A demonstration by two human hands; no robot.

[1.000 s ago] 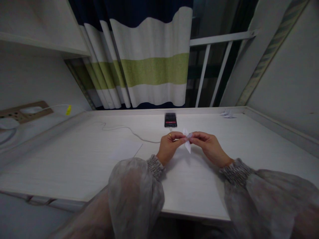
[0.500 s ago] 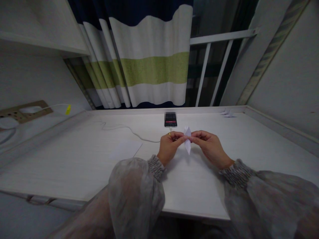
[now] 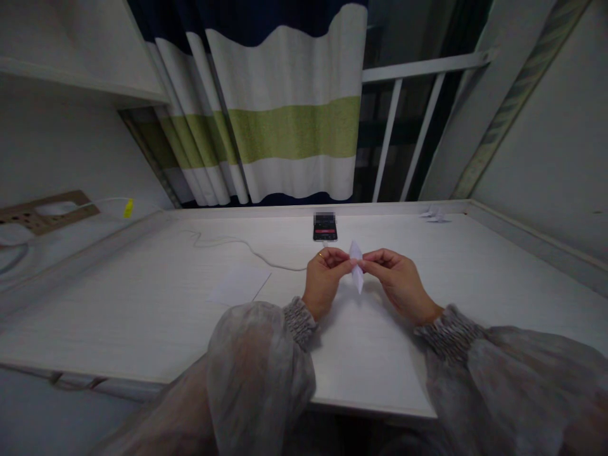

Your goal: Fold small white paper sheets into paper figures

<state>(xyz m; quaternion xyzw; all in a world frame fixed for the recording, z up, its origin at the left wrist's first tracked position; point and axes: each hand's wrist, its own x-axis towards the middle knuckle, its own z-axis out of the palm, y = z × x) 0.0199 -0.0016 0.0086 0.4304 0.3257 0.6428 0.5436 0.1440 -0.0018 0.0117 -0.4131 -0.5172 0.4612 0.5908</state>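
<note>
Head view: small folded white paper piece (image 3: 358, 277) pinched between left hand (image 3: 323, 282) and right hand (image 3: 403, 282)

Both hands grasping: left thumb and fingertips grip the paper's left side, right thumb and fingertips its right side, thumbs close together over the middle. Paper is held up over the white wood-grain desk (image 3: 375, 373), one pointed end toward the window, other toward the person. Gold ring (image 3: 322, 254) on left hand. Sheer gray sleeves (image 3: 261, 361), gathered cuffs.

Flat white paper sheet (image 3: 240, 282) lies on desk, left of left hand. Black smartphone (image 3: 325, 229), screen lit, lies beyond the hands near the back edge. Thin white cable (image 3: 259, 256) runs along desk, passes behind left hand. Small folded white paper pieces (image 3: 434, 216) sit in far right corner; exact shape too small to tell. White curtain with navy and green bands (image 3: 289, 133) hangs behind desk.
</note>
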